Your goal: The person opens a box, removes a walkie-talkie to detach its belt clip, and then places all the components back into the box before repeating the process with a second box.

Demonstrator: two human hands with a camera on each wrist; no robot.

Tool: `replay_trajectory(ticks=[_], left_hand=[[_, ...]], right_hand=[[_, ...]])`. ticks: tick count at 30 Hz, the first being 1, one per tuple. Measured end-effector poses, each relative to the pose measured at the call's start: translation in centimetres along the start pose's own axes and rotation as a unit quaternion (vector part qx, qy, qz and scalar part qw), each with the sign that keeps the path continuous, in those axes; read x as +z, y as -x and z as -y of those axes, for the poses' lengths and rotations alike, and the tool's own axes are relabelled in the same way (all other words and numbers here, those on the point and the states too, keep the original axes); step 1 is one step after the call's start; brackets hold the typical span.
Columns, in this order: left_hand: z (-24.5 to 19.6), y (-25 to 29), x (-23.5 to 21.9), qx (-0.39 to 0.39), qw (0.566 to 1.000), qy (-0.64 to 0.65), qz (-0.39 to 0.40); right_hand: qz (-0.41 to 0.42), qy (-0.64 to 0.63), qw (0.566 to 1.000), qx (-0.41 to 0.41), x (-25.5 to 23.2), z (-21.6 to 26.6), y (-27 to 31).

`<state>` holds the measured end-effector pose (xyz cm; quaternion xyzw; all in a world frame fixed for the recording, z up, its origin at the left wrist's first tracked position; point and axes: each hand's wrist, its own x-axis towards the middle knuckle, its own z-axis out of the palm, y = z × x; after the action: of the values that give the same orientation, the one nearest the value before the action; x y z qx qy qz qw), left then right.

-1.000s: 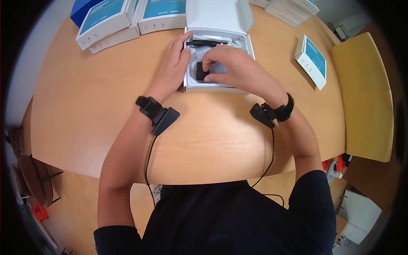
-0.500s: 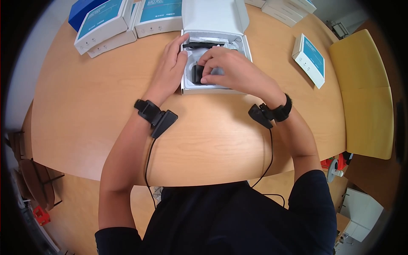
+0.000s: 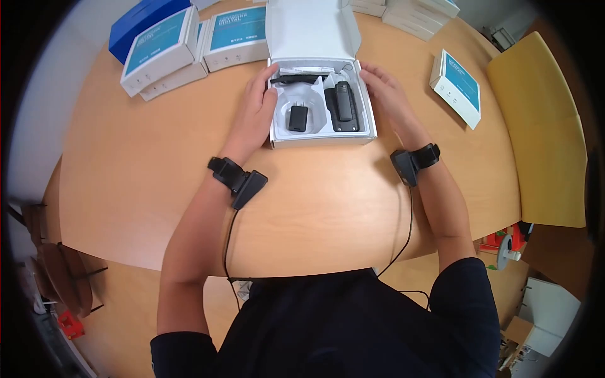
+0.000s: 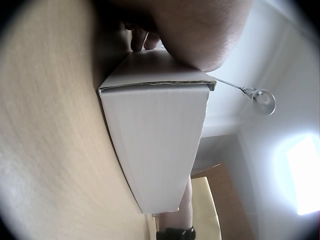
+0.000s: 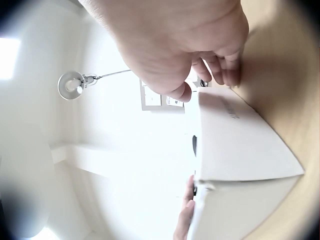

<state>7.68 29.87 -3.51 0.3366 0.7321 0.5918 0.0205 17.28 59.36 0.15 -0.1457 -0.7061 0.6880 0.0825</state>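
Observation:
An open white box [image 3: 322, 143] lies on the table, its lid [image 3: 312, 31] raised at the back. Inside, a black plug adapter [image 3: 298, 118] with two prongs rests in the left compartment of the tray. A black handheld device [image 3: 344, 103] lies in the right compartment, and a dark slim item [image 3: 296, 79] runs along the back left. My left hand [image 3: 254, 116] rests along the box's left side, thumb at the rim. On the right side, my right hand [image 3: 392, 104] is beside the wall with relaxed fingers; the right wrist view shows its fingertips [image 5: 232, 77] near the far corner.
White-and-teal boxes [image 3: 236, 38] stand at the back left beside a blue case [image 3: 135, 28]. Another teal-topped box [image 3: 458, 82] lies at the right, with more white boxes [image 3: 413, 22] behind. A yellow chair [image 3: 542, 132] stands at the table's right edge.
My right hand has let go of the plug adapter, leaving it in the left compartment, and moved right to the box's right side. The handheld device is now uncovered. My left hand stays.

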Motion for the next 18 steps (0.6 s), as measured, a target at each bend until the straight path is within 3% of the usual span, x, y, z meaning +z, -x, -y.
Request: replay_trajectory(ticks=[3,10,14,15,18], left_hand=[[-0.3,0.0,-0.2,-0.012,1.0,0.001,0.013],[1.9,-0.7,-0.3,-0.051,0.989,0.134,0.026],[-1.2,-2.0,-1.7,-0.127,0.984,0.128,0.0],[-1.6,-2.3,-1.4,-0.143,0.984,0.1,-0.038],[-2.2,-4.7,-2.4,-0.175,0.972,0.158,-0.021]], right_hand=[[0.012,-0.025,0.999,-0.029,0.3,-0.9,0.0],[0.029,-0.051,0.994,-0.094,0.0,-2.2,-0.4],[0.041,-0.077,0.991,-0.101,-0.2,-3.1,-0.7],[0.045,-0.064,0.991,-0.11,-0.3,-3.0,-0.7],[0.035,-0.049,0.991,-0.123,-0.4,-3.8,-1.2]])
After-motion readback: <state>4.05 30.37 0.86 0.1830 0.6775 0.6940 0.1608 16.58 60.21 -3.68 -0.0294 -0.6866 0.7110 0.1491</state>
